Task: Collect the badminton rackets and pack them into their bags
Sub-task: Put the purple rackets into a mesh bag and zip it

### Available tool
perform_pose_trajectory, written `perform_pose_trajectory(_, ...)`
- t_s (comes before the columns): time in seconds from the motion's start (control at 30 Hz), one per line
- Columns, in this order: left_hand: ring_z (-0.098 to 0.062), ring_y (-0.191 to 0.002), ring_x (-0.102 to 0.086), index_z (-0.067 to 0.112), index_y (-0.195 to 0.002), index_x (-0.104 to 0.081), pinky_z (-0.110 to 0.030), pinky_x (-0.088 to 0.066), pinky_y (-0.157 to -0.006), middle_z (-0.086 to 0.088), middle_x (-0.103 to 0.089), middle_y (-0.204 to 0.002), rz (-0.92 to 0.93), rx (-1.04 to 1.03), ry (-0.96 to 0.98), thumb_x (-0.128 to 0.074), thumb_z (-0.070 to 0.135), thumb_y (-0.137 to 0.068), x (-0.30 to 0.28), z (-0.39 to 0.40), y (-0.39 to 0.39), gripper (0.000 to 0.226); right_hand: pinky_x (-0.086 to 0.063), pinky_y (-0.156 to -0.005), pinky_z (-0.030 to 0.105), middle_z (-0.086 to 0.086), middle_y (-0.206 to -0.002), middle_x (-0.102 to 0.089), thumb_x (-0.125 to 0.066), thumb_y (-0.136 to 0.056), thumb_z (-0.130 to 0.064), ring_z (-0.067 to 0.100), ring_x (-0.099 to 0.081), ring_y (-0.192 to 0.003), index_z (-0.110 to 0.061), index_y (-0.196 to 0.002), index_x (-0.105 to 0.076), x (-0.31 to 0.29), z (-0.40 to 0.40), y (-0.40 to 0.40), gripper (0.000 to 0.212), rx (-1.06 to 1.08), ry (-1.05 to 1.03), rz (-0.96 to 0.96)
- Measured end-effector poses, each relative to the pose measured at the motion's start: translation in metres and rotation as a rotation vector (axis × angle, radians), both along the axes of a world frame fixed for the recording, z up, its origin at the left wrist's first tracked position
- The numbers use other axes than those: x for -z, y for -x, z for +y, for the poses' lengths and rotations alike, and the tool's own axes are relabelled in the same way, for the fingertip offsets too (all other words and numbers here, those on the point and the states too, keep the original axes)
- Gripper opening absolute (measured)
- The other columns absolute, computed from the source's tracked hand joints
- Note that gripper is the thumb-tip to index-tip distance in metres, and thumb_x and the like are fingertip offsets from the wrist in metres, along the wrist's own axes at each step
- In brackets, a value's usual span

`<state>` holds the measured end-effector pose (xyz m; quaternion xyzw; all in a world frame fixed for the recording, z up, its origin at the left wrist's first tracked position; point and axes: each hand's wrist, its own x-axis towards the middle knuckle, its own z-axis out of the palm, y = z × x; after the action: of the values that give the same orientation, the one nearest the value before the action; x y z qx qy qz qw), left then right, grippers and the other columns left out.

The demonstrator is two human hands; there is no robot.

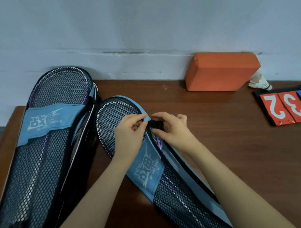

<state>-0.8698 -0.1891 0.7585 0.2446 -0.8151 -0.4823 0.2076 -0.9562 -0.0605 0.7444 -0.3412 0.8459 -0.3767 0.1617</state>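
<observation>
Racket bag (pixel 149 168) with black mesh face and blue trim lies diagonally on the brown wooden table (pixel 227 144), head end toward the wall, lower end running off the bottom edge of view. A blue band with pale printed logo crosses its middle. Purple racket frame (pixel 157 139) shows through the gap along the bag's right edge, at the open seam.

Left hand (pixel 129 131) rests on the mesh near the head end; thumb and forefinger pinch the blue edge trim at the top of the opening. Right hand (pixel 171 128) sits just beside it, fingers curled, pinching a small black tab (pixel 155 123) at the same seam; whether this is a zip pull or a strap end cannot be told. The two hands are nearly touching.

Second racket bag (pixel 47 146), same pattern, lies to the left, partly over the table's left edge, its head end leaning against the pale wall (pixel 141 26). A racket head is visible through its mesh.

Orange foam block (pixel 221 70) stands against the wall at the back. White shuttlecock (pixel 260 82) lies just right of it. Flip scoreboard (pixel 286 107) with red cards reading 2 and 3 and a blue card lies at the right edge.
</observation>
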Motion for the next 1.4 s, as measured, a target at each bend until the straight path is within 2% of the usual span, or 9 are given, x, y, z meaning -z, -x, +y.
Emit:
perform_pose_trajectory(0.13, 0.000, -0.080, -0.058, 0.011, -0.101, -0.071, -0.006, -0.043, -0.072, 0.000, -0.063, -0.094, 0.012, -0.040, -0.065, -0.067, 0.006, -0.082, 0.000, 0.001, -0.002, 0.019, -0.016, -0.091, 0.024, -0.014, -0.093, -0.064, -0.070, -0.079, -0.024, 0.005, -0.052, -0.099, -0.033, -0.106, -0.048, -0.003, 0.010, 0.000, 0.036, -0.008, 0.032, -0.148)
perform_pose_trajectory(0.23, -0.002, -0.082, -0.060, 0.011, -0.099, -0.071, -0.005, -0.044, -0.072, -0.001, -0.065, -0.098, 0.010, -0.090, -0.139, -0.068, 0.007, -0.082, 0.000, 0.002, -0.002, 0.019, -0.034, -0.098, 0.036, -0.018, -0.091, -0.063, -0.065, -0.083, -0.020, 0.014, -0.054, -0.099, -0.034, -0.101, -0.056, -0.003, 0.017, -0.001, 0.025, -0.008, 0.124, -0.155)
perform_pose_trajectory(0.3, -0.003, -0.083, -0.061, 0.011, -0.100, -0.071, -0.006, -0.045, -0.073, -0.001, -0.065, -0.098, 0.012, -0.098, -0.168, -0.068, 0.007, -0.082, 0.000, 0.003, -0.003, 0.019, -0.044, -0.092, 0.031, -0.016, -0.095, -0.066, -0.065, -0.084, -0.021, 0.015, -0.057, -0.099, -0.031, -0.102, -0.063, -0.010, 0.018, 0.001, 0.020, -0.010, 0.188, -0.143)
perform_pose_trajectory(0.43, -0.003, -0.085, -0.061, 0.016, -0.101, -0.071, -0.010, -0.046, -0.077, 0.002, -0.066, -0.099, 0.037, -0.058, -0.158, -0.067, 0.007, -0.082, -0.002, 0.006, -0.007, 0.021, -0.044, -0.080, 0.012, -0.002, -0.089, -0.067, -0.063, -0.087, -0.011, 0.003, -0.060, -0.085, -0.010, -0.093, -0.070, -0.028, 0.007, 0.008, 0.009, 0.040, 0.329, -0.011)
perform_pose_trajectory(0.77, -0.002, -0.079, -0.060, 0.018, -0.110, -0.063, -0.008, -0.046, -0.070, 0.006, -0.061, -0.091, 0.008, -0.066, -0.030, -0.071, 0.017, -0.079, -0.013, 0.016, 0.000, 0.032, -0.047, -0.071, 0.020, -0.005, -0.073, -0.066, -0.059, -0.089, -0.009, 0.005, -0.059, -0.071, -0.015, -0.078, -0.067, -0.026, -0.023, 0.024, 0.015, 0.097, 0.451, -0.327)
perform_pose_trajectory(1.03, -0.002, -0.071, -0.055, 0.026, -0.086, -0.056, -0.009, -0.044, -0.065, 0.010, -0.058, -0.078, 0.040, -0.081, -0.060, -0.064, 0.007, -0.083, -0.016, 0.019, 0.012, 0.020, -0.046, -0.058, 0.019, 0.007, -0.068, -0.063, -0.066, -0.084, -0.010, 0.008, -0.055, -0.056, -0.003, -0.082, -0.068, -0.018, -0.030, 0.030, 0.007, 0.277, 0.434, -0.518)
perform_pose_trajectory(1.17, -0.002, -0.070, -0.055, 0.017, -0.100, -0.071, -0.006, -0.042, -0.067, 0.006, -0.061, -0.086, 0.007, -0.039, 0.025, -0.065, 0.011, -0.084, -0.013, 0.015, 0.015, 0.018, -0.037, -0.067, 0.017, 0.000, -0.082, -0.049, -0.068, -0.079, -0.006, 0.006, -0.044, -0.070, -0.021, -0.078, -0.054, -0.007, -0.026, 0.026, 0.021, 0.359, 0.398, -0.288)
perform_pose_trajectory(1.3, -0.002, -0.067, -0.052, 0.011, -0.111, -0.067, -0.006, -0.041, -0.066, 0.000, -0.059, -0.086, 0.003, -0.020, 0.058, -0.064, 0.009, -0.085, -0.009, 0.012, 0.020, 0.026, -0.037, -0.076, 0.013, -0.001, -0.088, -0.057, -0.068, -0.080, -0.006, 0.002, -0.050, -0.079, -0.018, -0.091, -0.061, -0.004, -0.003, 0.012, 0.018, 0.194, 0.420, -0.219)
perform_pose_trajectory(1.4, 0.000, -0.066, -0.052, 0.008, -0.109, -0.068, -0.006, -0.040, -0.066, 0.000, -0.057, -0.080, 0.019, -0.008, 0.075, -0.065, 0.006, -0.084, -0.005, 0.010, 0.023, 0.026, -0.042, -0.093, 0.040, -0.015, -0.090, -0.064, -0.071, -0.076, -0.027, 0.008, -0.058, -0.089, -0.035, -0.098, -0.061, 0.003, 0.006, 0.003, 0.025, 0.145, 0.309, -0.151)
